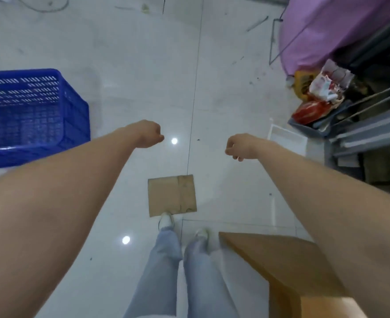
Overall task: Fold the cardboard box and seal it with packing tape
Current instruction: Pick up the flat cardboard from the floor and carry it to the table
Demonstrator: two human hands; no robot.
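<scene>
Flat square cardboard sheet (pixel 172 195) on glossy tile floor (pixel 143 76), both hands empty.

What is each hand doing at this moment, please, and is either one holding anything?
Left hand: fingers curled, holding nothing, raised above the floor.
Right hand: fingers loosely curled, holding nothing visible.
</scene>
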